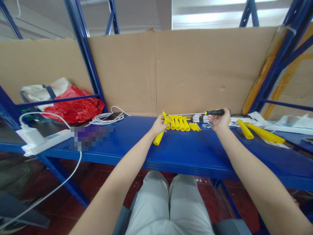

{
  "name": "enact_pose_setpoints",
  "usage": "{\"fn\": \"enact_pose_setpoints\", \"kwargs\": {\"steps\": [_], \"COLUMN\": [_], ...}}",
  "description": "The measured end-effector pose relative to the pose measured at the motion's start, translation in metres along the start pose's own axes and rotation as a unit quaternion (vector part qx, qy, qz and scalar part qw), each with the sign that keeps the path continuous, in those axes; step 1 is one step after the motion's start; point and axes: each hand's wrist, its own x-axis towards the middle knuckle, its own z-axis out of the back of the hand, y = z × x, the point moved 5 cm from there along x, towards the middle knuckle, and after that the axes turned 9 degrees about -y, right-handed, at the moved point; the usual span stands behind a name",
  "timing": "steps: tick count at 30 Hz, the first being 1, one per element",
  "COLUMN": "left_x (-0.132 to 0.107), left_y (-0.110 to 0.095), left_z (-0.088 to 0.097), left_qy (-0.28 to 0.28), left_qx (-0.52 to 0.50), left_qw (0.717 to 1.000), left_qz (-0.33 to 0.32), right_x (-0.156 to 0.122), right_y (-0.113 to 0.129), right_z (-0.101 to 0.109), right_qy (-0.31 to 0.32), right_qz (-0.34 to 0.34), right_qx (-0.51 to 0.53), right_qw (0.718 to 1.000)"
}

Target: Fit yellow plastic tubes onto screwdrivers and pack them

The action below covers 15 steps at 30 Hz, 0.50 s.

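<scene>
The yellow tube [158, 138] is clasped, partly hidden, in the left hand [158, 125]; the right hand [221, 122] holds a screwdriver [214, 112] whose tip I can't make out.

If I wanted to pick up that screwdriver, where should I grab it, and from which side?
Probably by its thick, mostly black handle, coming from the right: the thin shaft points left, toward the left hand, leaving less to grip. The right hand holds the handle.
</scene>
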Motion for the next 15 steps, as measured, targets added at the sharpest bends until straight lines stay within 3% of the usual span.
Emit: {"fn": "enact_pose_setpoints", "kwargs": {"steps": [3, 15], "left_x": [-0.0012, 0.0003], "left_y": [-0.0015, 0.0009], "left_z": [-0.0001, -0.0001], "left_qy": [-0.001, -0.006], "left_qx": [-0.006, -0.016], "left_qw": [1.0, 1.0], "left_qz": [0.004, 0.02], "right_x": [-0.0002, -0.0036], "right_y": [-0.0012, 0.0], "right_z": [0.0022, 0.0023], "right_qy": [-0.033, -0.044], "right_qz": [-0.007, -0.017], "right_qx": [0.01, 0.011], "right_qw": [0.999, 0.999]}}
